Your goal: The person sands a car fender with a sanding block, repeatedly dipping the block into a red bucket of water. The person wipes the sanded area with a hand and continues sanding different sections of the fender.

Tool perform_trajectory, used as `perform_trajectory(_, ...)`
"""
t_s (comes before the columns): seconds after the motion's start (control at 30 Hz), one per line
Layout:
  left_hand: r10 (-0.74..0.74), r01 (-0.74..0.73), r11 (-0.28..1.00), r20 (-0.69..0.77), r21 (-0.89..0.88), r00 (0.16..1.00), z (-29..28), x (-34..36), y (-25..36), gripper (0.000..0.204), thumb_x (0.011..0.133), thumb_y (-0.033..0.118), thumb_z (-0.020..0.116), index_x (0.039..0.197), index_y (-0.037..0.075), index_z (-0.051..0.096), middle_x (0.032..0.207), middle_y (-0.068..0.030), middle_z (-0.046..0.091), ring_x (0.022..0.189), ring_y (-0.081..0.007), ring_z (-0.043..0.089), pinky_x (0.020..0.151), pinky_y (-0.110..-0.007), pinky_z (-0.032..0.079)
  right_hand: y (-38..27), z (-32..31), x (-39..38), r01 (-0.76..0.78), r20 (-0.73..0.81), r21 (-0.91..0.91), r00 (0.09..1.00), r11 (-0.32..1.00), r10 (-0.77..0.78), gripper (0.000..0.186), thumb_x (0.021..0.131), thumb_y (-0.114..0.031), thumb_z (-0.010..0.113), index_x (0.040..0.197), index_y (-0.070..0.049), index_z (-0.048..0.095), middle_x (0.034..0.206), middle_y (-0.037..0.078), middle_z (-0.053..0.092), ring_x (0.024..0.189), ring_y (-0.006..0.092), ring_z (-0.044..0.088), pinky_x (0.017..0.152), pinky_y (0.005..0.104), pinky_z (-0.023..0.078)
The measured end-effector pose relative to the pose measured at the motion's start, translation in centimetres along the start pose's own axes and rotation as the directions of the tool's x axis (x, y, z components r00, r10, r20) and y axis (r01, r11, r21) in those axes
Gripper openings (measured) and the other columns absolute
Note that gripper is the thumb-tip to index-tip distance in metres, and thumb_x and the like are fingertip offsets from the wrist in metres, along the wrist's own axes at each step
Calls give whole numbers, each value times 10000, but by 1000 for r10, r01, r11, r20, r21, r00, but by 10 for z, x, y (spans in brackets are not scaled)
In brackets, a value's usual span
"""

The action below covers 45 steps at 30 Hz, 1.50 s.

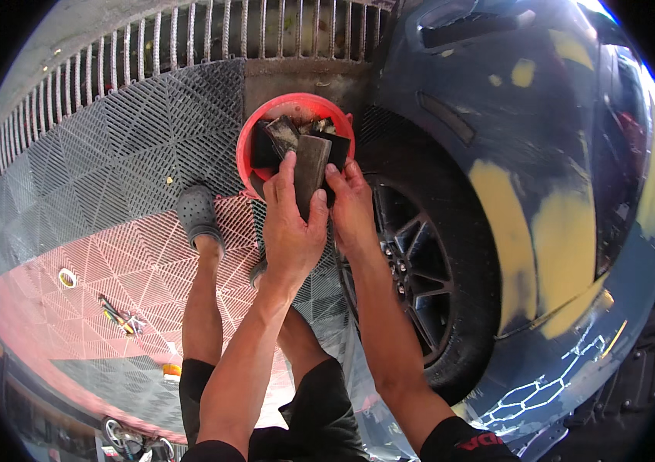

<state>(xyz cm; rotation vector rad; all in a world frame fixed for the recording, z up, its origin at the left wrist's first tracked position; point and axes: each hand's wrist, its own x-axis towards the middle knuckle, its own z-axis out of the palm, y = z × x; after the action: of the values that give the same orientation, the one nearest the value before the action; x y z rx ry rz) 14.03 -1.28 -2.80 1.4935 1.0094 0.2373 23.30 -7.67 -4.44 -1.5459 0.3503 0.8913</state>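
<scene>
The right sleeve (451,443) bears red lettering (485,440). Left hand (294,223) and right hand (352,202) clasp a dark block (310,165), its long axis pointing forward; a red bucket (244,146) sits beneath the grip.

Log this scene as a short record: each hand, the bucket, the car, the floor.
Left hand: gripping a dark block, thumb on its face
Right hand: at the block's right edge
Bucket: red, below the block, dark pieces inside
Car: blue-grey with yellowish patches, black wheel
Floor: grey and red slatted tiles
</scene>
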Motion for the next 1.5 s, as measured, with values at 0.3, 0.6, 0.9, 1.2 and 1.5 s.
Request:
perform_trajectory(0.3, 301, -289, 881, 27, 375, 953, -24, -29, 75, 565, 1004, 182, 788, 1542, 113, 629, 1271, -184, 682, 1102, -396, 731, 940, -484, 611, -71, 9, -80, -71, 8, 171, 997, 983, 71, 350, 1205, -261, 551, 1410, -7, 677, 1293, 61, 744, 1159, 128, 675, 1036, 305, 533)
perform_trajectory(0.6, 282, -293, 940, 84, 173, 956, -54, -60, 130, 712, 941, 122, 830, 1582, 86, 522, 1491, -246, 528, 1408, -459, 520, 1193, -598, 421, -113, 22, -146, -73, 150, 224, 988, 972, 39, 336, 1203, -269, 581, 1405, -12, 657, 1228, 9, 746, 1064, 85, 666, 952, 279, 556)
perform_trajectory(0.9, 98, -72, 986, 174, -149, 980, -66, -90, 179, 720, 955, 175, 884, 1560, 37, 518, 1505, -203, 596, 1379, -342, 617, 1148, -454, 513, -208, 14, -209, -25, 9, -459, 999, 888, 32, 326, 1076, -325, 799, 1123, -4, 765, 925, 11, 749, 850, 83, 649, 773, 285, 541)
perform_trajectory(1.2, 24, 47, 896, 153, -442, 988, -39, -134, 221, 572, 1062, 118, 787, 1583, 40, 562, 1386, -93, 680, 1198, -167, 666, 1042, -325, 538, -232, -35, -246, 192, 8, -466, 977, 864, -213, 332, 999, -328, 892, 900, -39, 762, 757, -22, 673, 730, 63, 553, 626, 284, 442)
perform_trajectory(1.5, 224, -203, 943, 53, -265, 973, 44, -213, 289, 586, 989, 164, 821, 1538, 88, 631, 1410, -185, 670, 1323, -354, 616, 1134, -469, 483, -404, -93, -296, 323, 83, -888, 814, 329, -574, 471, 1143, -421, 687, 967, 1, 800, 738, 36, 751, 712, 66, 614, 682, 297, 496)
